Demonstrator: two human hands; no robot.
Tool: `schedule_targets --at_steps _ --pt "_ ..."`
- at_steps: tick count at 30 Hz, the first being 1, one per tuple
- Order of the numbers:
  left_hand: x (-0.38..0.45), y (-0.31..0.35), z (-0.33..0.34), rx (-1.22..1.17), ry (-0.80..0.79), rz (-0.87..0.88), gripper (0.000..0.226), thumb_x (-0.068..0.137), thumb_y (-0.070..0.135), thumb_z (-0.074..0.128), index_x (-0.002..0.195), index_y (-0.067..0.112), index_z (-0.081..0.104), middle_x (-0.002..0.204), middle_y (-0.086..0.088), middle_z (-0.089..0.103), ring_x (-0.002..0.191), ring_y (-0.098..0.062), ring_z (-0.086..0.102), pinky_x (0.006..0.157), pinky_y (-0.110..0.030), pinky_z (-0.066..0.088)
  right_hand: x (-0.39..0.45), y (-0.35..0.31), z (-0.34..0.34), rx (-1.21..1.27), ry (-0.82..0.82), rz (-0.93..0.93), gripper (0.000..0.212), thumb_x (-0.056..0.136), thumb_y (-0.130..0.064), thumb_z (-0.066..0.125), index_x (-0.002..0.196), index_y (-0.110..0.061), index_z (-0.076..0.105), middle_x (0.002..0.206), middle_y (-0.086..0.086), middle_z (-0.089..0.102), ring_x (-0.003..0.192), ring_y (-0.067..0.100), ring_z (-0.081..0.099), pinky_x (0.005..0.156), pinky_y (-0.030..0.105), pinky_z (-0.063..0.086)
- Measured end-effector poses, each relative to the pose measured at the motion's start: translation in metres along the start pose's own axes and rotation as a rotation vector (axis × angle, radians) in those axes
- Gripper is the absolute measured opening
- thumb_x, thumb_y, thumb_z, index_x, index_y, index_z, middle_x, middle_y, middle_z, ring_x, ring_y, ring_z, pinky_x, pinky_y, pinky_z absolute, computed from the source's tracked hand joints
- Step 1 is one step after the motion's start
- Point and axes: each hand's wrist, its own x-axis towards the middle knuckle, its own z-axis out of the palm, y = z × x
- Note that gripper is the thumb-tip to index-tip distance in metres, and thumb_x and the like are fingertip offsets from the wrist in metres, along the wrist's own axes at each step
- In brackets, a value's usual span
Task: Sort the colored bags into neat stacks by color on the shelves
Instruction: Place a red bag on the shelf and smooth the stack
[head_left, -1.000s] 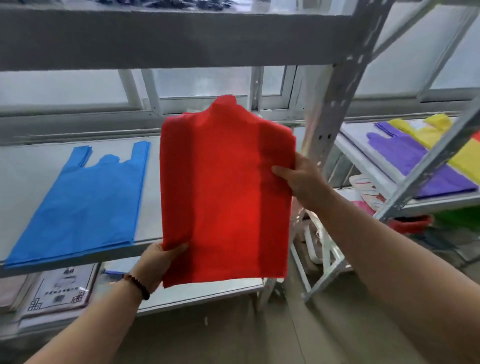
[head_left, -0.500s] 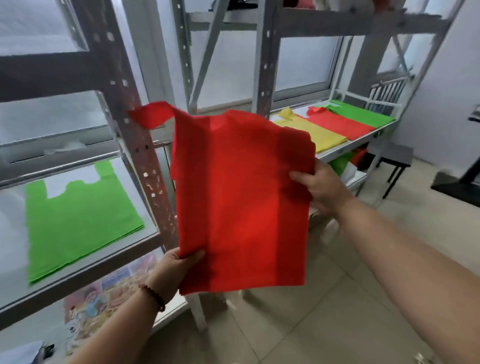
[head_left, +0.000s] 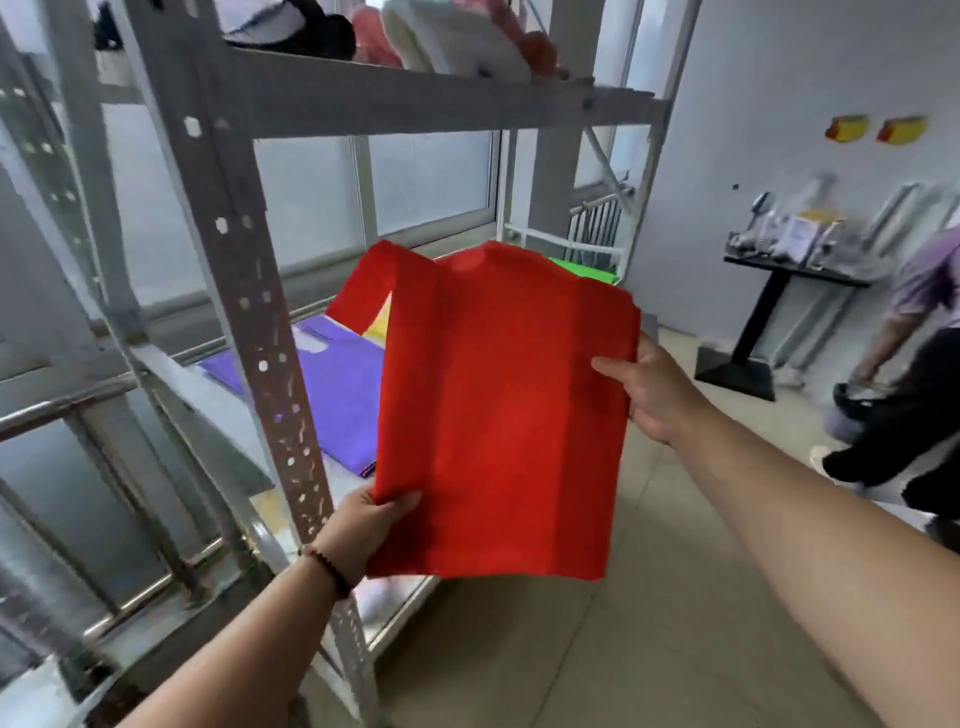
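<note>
You held the red bag (head_left: 498, 415) spread flat, presumably to lay it neatly. Your left hand (head_left: 371, 535) pinched its lower edge and your right hand (head_left: 649, 387) its side (both clenched on fabric).

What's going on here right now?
A person holds a red bag up flat in both hands: the left hand pinches its lower left edge, the right hand grips its right edge. Behind it, a purple bag lies on the shelf, with a bit of green bag showing further along. The red bag isn't placed yet.
</note>
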Motion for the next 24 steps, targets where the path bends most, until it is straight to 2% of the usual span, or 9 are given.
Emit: schedule_targets --at_steps 3,6,9,14,16,19,22,24 --pt "0.06 0.02 0.03 0.015 -0.055 -0.017 0.01 0.085 0.004 0.061 0.081 0.01 0.067 0.065 -0.003 0.071 0.051 -0.013 0.064 0.076 -0.037 0.053 0.055 -0.005 -0.025 0.031 0.05 0.006 0.044 0.09 0.008 0.049 0.131 -0.01 0.046 0.098 0.0 0.063 0.08 0.013 0.06 0.064 0.022 0.057" --pt "0.115 0.039 0.059 0.049 -0.088 -0.026 0.009 0.086 0.006 0.06 0.081 0.01 0.066 0.065 -0.002 0.072 0.053 -0.013 0.065 0.076 -0.036 0.053 0.1 -0.009 -0.052 0.042 0.092 -0.006 0.044 0.09 0.007 0.049 0.131 -0.01 0.047 0.1 0.002 0.063 0.085 0.015 0.061 0.073 0.027 0.056" --pt "0.158 0.048 0.093 0.136 -0.088 -0.01 0.007 0.086 0.008 0.062 0.082 0.012 0.065 0.08 -0.006 0.069 0.07 -0.021 0.063 0.084 -0.039 0.05 0.14 -0.006 -0.083 0.025 0.142 0.002 0.045 0.09 0.004 0.053 0.131 -0.012 0.047 0.116 0.008 0.061 0.101 0.024 0.06 0.091 0.039 0.052" --pt "0.221 0.053 0.154 0.119 -0.1 -0.073 0.007 0.085 0.01 0.064 0.091 0.011 0.065 0.084 -0.008 0.069 0.073 -0.024 0.063 0.073 -0.035 0.054 0.212 0.004 -0.143 0.04 0.132 0.035 0.035 0.09 0.0 0.055 0.117 -0.022 0.052 0.104 0.001 0.063 0.108 0.027 0.059 0.098 0.045 0.047" --pt "0.248 0.055 0.181 0.105 -0.097 -0.066 0.01 0.084 0.007 0.064 0.094 0.011 0.065 0.085 -0.011 0.069 0.07 -0.023 0.063 0.074 -0.035 0.054 0.243 0.007 -0.169 0.04 0.114 0.039 0.035 0.089 0.001 0.055 0.116 -0.022 0.053 0.105 0.002 0.063 0.105 0.027 0.06 0.097 0.046 0.047" --pt "0.29 0.062 0.225 0.089 -0.09 -0.049 0.01 0.084 0.004 0.063 0.092 0.008 0.064 0.083 -0.01 0.069 0.064 -0.019 0.064 0.069 -0.031 0.055 0.298 0.006 -0.21 0.045 0.075 0.038 0.036 0.09 0.003 0.054 0.119 -0.019 0.053 0.104 0.004 0.064 0.094 0.021 0.062 0.09 0.042 0.049" --pt "0.328 0.073 0.27 0.079 -0.072 -0.076 0.012 0.084 0.007 0.064 0.095 0.008 0.064 0.088 -0.01 0.069 0.074 -0.023 0.064 0.067 -0.033 0.054 0.355 -0.003 -0.248 0.043 -0.001 0.049 0.029 0.091 0.002 0.052 0.104 -0.023 0.057 0.097 0.0 0.064 0.086 0.016 0.062 0.076 0.034 0.051" --pt "0.349 0.078 0.296 0.069 -0.069 -0.096 0.02 0.081 0.01 0.069 0.1 0.007 0.064 0.096 -0.013 0.07 0.08 -0.026 0.065 0.07 -0.035 0.055 0.393 -0.008 -0.269 0.028 -0.068 0.062 0.028 0.092 0.001 0.051 0.098 -0.026 0.057 0.1 0.002 0.064 0.089 0.018 0.062 0.075 0.033 0.051"
